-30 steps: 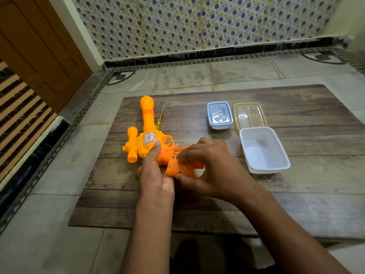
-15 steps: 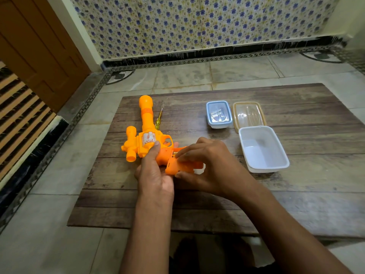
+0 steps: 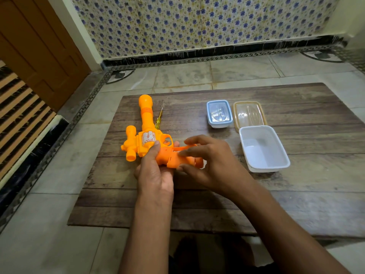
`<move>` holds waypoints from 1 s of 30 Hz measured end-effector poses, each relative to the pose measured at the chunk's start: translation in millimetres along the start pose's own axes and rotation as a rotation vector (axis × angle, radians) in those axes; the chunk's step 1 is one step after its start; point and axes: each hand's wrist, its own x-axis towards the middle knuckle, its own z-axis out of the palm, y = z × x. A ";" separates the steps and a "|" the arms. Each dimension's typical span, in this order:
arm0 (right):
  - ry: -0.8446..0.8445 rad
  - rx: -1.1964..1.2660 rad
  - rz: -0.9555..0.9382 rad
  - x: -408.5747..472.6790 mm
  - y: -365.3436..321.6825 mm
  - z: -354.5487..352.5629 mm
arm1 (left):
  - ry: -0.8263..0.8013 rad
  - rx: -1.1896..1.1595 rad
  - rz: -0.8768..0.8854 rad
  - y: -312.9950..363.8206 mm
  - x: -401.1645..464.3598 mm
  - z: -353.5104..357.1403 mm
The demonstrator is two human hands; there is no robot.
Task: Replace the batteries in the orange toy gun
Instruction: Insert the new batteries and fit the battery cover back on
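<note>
- Low wooden table [image 3: 296, 204] on grey tiled floor [image 3: 39, 244].
- Wall [image 3: 197, 22] behind, tiled in blue flowers.
- Brown door [image 3: 35, 56] at left.
- Dim, even light.

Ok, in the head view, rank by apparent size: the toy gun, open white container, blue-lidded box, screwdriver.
1. orange toy gun
2. white container
3. blue-lidded box
4. screwdriver, partly hidden behind the gun

The white container lies nearer the camera than the box, which flatters it somewhat.

Left hand [image 3: 156, 175] grips the orange toy gun [image 3: 147, 138] on the bench [image 3: 296, 194]; right hand [image 3: 215, 165] pinches its grip. A white tub [image 3: 264, 169] sits right, a screwdriver [image 3: 158, 121] beside the barrel.
</note>
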 end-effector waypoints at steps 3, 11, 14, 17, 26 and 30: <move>0.015 -0.011 0.007 2.6 -1.4 -0.2 | 0.009 -0.020 0.007 -1.9 -0.9 0.8; 0.062 -0.037 0.017 7.2 -6.1 0.2 | -0.009 -0.010 0.014 -0.2 -10.3 5.8; 0.062 -0.047 0.033 9.5 -7.9 -0.7 | -0.006 -0.007 0.007 0.3 -11.9 5.0; 0.055 -0.072 0.021 10.2 -8.9 1.1 | -0.006 0.000 0.009 0.4 -13.8 6.2; 0.200 0.088 0.073 1.1 -0.1 -19.8 | -0.005 0.006 0.011 0.9 -16.2 7.5; -0.115 -0.105 0.260 -5.9 3.2 -41.4 | 0.012 0.023 -0.006 0.9 -17.9 7.5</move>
